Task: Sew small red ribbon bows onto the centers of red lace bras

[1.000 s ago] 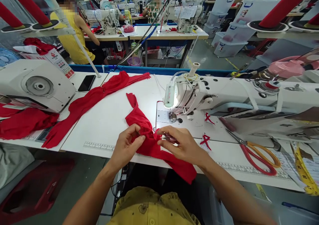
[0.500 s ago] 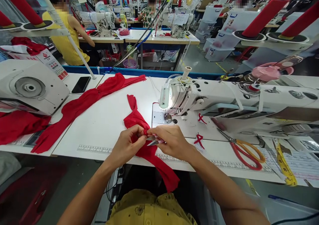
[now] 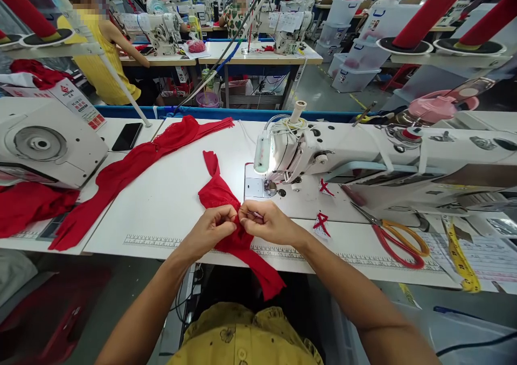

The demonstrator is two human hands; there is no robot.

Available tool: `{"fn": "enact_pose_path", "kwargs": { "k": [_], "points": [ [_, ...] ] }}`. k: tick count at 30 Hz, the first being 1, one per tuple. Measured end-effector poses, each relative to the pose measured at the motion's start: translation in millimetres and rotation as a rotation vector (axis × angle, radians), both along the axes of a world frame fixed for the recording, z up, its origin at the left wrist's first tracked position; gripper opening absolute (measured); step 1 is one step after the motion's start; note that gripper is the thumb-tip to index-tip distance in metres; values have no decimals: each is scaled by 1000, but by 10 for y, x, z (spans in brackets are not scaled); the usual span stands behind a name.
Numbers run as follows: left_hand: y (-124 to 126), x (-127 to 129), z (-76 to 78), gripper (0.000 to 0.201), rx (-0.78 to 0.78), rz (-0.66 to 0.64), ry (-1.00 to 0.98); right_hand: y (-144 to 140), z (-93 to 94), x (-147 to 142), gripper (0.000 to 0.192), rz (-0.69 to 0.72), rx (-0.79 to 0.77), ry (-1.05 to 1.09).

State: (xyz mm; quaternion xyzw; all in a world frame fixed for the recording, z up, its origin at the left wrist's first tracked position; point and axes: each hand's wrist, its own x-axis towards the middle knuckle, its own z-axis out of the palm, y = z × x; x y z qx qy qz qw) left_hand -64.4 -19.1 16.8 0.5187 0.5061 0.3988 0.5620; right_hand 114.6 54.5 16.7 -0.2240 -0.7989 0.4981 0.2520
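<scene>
A red fabric piece (image 3: 218, 191), narrow at both ends, lies across the table and hangs over its front edge. At its middle, my left hand (image 3: 214, 226) is closed, pinching the red fabric between thumb and fingertips. Right beside it, my right hand (image 3: 269, 222) is closed too, thumb and forefinger pressed together at the same spot. A small part of the thread snips (image 3: 254, 215) shows among the right fingers; their blades are hidden. Just beyond the hands stands the sewing machine (image 3: 291, 149), its lit needle area by the metal plate (image 3: 256, 187).
A second red piece (image 3: 133, 168) stretches over the table's left side, near a phone (image 3: 126, 137) and another machine (image 3: 48, 141). Scissors (image 3: 398, 241), a yellow tape measure (image 3: 460, 254) and small red-crossed scraps (image 3: 321, 225) lie to the right. Other people sit at benches ahead.
The snip blades, which pointed left below the fingers, have turned out of sight into my right hand. My right fingertips have come together in a pinch. The view has shifted slightly.
</scene>
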Motion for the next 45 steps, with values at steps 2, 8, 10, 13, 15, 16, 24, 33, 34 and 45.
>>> {"fn": "enact_pose_path", "kwargs": {
  "k": [2,8,10,13,15,16,24,33,34,45],
  "points": [
    [2,17,-21,18,-29,51,-38,-9,20,24,11,-45,-45,-5],
    [-48,34,-59,22,-18,187,-104,-266,145,214,21,-248,113,-138],
    [-71,28,-80,21,-2,200,-110,-378,132,246,23,-252,244,-174],
    [-99,25,-105,20,10,202,-116,-487,63,237,26,-273,443,-222],
    [-114,28,-107,19,18,202,-114,-511,18,215,28,-292,522,-236],
    [-122,31,-103,19,22,199,-115,-511,3,206,28,-301,545,-241],
    [-153,48,-63,19,33,198,-91,-476,-51,184,28,-337,581,-206],
    [-159,64,-53,19,48,178,-104,-476,-121,152,26,-360,656,-142],
    [-159,67,-49,18,49,180,-96,-474,-131,147,27,-374,697,-142],
    [-154,77,-21,20,35,181,-83,-387,-199,159,31,-347,800,-87]
  ]
}}
